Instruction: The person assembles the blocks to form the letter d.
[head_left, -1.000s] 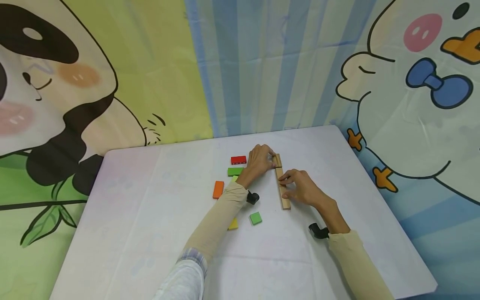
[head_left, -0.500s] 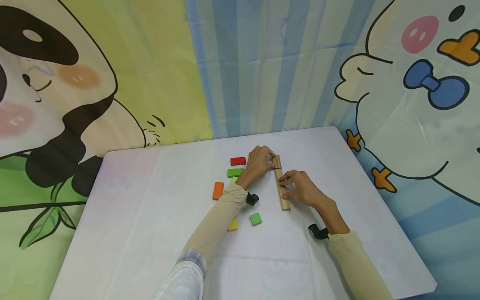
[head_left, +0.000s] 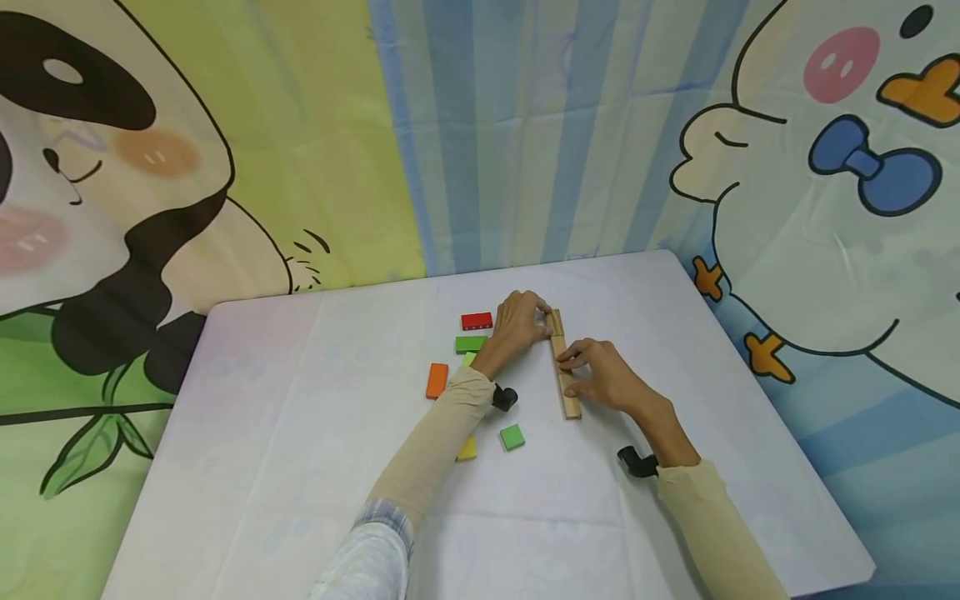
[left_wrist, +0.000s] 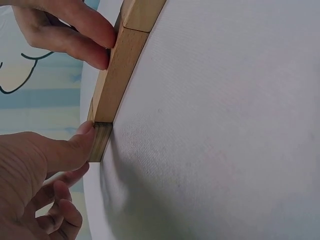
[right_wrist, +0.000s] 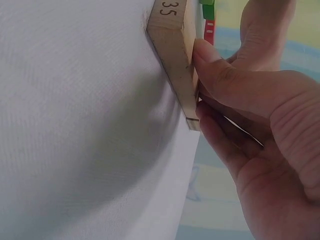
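Note:
Several wooden blocks [head_left: 566, 392] lie end to end in a narrow row on the table, running away from the person. At the far end, my left hand [head_left: 519, 323] pinches the short end block [left_wrist: 102, 140] between thumb and finger. Nearer to me, my right hand [head_left: 609, 377] holds a longer block [left_wrist: 120, 80] of the row with thumb and fingertips. In the right wrist view, the near block [right_wrist: 172, 50] carries the printed number 35, and the thumb and fingers of the right hand [right_wrist: 265, 130] lie along its side and top.
Left of the row lie a red block [head_left: 477, 321], a green block [head_left: 471, 344], an orange block [head_left: 437, 380], a yellow block [head_left: 467, 449] partly behind the left sleeve, and a green square block [head_left: 512, 437]. A cartoon-printed curtain [head_left: 495, 125] hangs behind the white table [head_left: 300, 467].

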